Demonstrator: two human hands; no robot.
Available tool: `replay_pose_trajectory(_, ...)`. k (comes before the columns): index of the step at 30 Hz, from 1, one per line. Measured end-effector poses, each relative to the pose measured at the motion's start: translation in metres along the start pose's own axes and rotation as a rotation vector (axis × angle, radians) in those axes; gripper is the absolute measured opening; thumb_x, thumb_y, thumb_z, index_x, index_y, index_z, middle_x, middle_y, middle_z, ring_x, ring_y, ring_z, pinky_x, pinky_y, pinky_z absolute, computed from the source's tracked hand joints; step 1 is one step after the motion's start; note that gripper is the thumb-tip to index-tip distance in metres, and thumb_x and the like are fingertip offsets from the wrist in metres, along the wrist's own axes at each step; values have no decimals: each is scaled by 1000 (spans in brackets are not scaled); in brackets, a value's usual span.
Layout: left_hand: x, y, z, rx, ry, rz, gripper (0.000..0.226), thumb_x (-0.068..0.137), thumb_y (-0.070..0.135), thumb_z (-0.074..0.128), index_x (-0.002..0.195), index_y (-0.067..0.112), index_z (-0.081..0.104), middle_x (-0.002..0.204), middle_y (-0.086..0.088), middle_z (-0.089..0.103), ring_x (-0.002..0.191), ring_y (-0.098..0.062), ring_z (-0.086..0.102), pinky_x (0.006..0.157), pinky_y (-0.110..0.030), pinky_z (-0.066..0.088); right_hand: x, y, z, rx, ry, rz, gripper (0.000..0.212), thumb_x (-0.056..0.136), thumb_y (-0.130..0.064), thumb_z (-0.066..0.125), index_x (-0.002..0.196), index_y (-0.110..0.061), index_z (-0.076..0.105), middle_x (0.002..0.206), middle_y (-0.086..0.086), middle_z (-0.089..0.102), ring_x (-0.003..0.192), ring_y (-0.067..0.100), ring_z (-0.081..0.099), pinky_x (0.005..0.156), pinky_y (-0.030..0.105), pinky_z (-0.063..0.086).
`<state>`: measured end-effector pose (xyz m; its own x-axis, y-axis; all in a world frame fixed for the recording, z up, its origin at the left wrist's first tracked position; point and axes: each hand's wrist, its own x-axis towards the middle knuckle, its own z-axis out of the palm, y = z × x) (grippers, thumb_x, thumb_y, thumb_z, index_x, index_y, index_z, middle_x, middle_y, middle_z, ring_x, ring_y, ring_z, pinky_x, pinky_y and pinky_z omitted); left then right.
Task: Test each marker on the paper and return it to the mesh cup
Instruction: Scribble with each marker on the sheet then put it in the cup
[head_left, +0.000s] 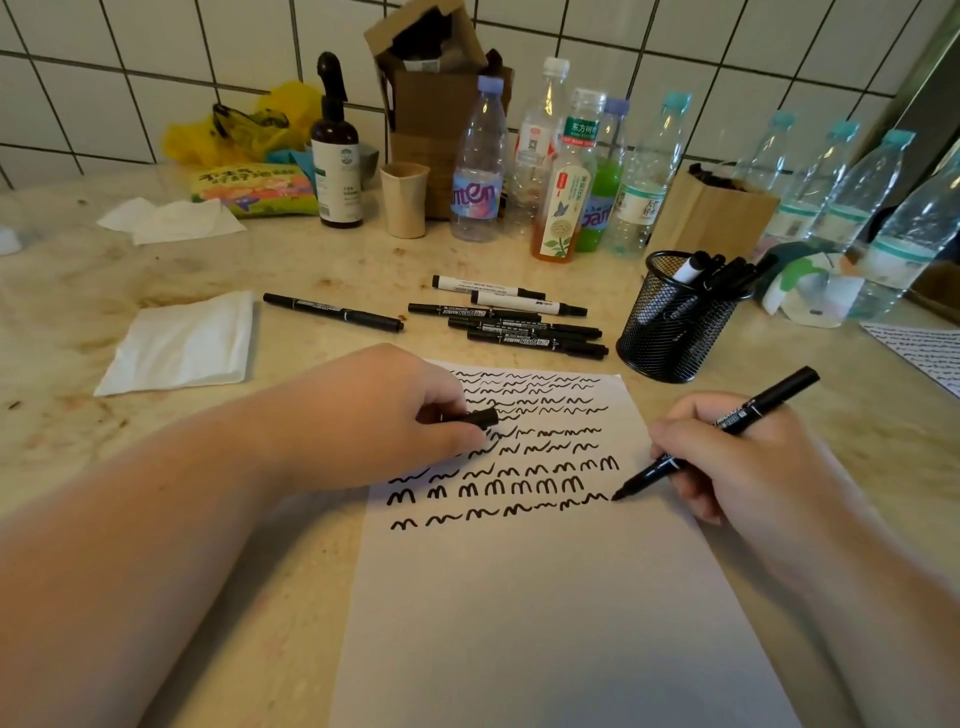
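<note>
The right hand grasps an uncapped black marker like a pen, its tip touching the white sheet of paper at the right end of a row of black squiggles. The left hand rests on the paper's upper left part and pinches the marker's black cap between thumb and fingers. The paper lies at the table's near edge. Behind it, toward the middle of the beige stone table, lie more black and white markers in a loose bunch. To their right stands the black mesh cup, holding several markers upright.
</note>
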<state>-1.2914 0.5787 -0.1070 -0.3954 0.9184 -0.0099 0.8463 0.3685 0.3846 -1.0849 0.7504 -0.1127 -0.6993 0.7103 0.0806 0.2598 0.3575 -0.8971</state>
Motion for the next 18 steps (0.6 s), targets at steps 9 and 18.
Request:
replay_pose_trajectory(9,0,-2,0,4,4,1,29,84,64,54,83,38,67,70,12,65,65,-6,57,57,-23,43,2,4,-3,-45,26,-23,25,87,-14,63,62,-8,63,45,2,50,47,19,42,53,29,31)
replay_pose_trajectory(18,-2,-1,0,43,7,12,30,86,63,52,90,38,68,73,11,64,69,-6,58,60,-24,47,3,6,-8,-3,106,-50,25,86,-11,62,63,-3,59,46,4,42,50,21,34,52,30,25)
